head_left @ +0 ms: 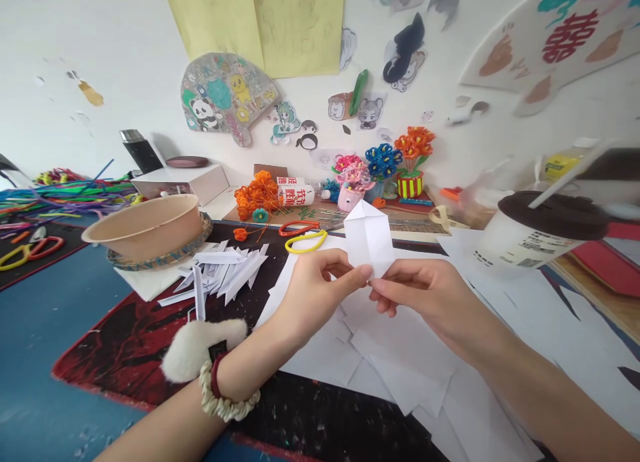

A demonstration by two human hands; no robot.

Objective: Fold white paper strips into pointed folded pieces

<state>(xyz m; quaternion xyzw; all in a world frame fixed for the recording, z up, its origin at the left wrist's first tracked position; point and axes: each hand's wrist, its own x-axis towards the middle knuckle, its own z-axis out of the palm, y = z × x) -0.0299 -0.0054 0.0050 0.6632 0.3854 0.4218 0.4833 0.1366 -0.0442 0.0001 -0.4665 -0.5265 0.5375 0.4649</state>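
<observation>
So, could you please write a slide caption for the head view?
Left hand and right hand holding folded paper above loose sheets.

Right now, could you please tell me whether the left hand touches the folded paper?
Touching: in the head view, the left hand pinches the folded paper at its lower edge.

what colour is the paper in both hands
The folded paper is plain white, best seen in the head view.

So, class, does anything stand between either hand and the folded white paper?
Nothing visible does: the left hand and right hand both pinch the folded white paper at its lower end. The yellow handle lies beyond the left hand, not between it and the paper.
</observation>
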